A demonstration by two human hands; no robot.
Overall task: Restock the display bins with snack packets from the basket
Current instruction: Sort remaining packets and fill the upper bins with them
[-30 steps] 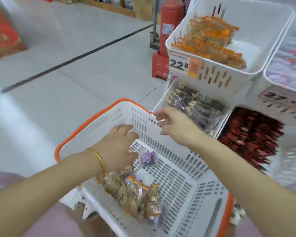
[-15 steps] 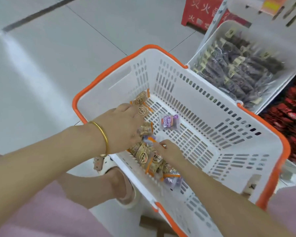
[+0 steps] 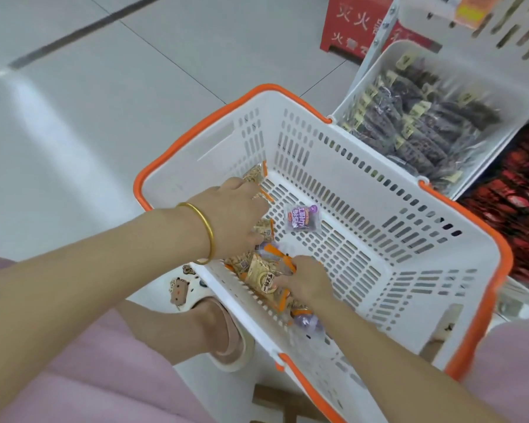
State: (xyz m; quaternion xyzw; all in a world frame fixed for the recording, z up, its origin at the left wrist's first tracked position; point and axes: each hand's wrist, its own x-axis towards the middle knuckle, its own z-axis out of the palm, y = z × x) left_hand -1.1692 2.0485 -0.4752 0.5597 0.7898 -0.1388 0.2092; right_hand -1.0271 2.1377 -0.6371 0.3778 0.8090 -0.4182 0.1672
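While left grip (image 3: 235, 219) curls round tan packets (image 3: 264, 232) in basket (image 3: 364, 166), right grip (image 3: 307, 282) pinches one.

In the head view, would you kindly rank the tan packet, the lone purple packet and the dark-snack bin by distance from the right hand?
1. Tan packet, held by the right hand.
2. Purple packet, alone on the basket floor.
3. Dark-snack bin, outside the basket, upper right.

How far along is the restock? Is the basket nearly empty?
Done: the dark-packet bin looks well filled, and red packets are piled beside it. In hand: left hand and right hand both grip tan packets inside the basket. Left: that cluster plus a lone purple packet, none lifted out yet.
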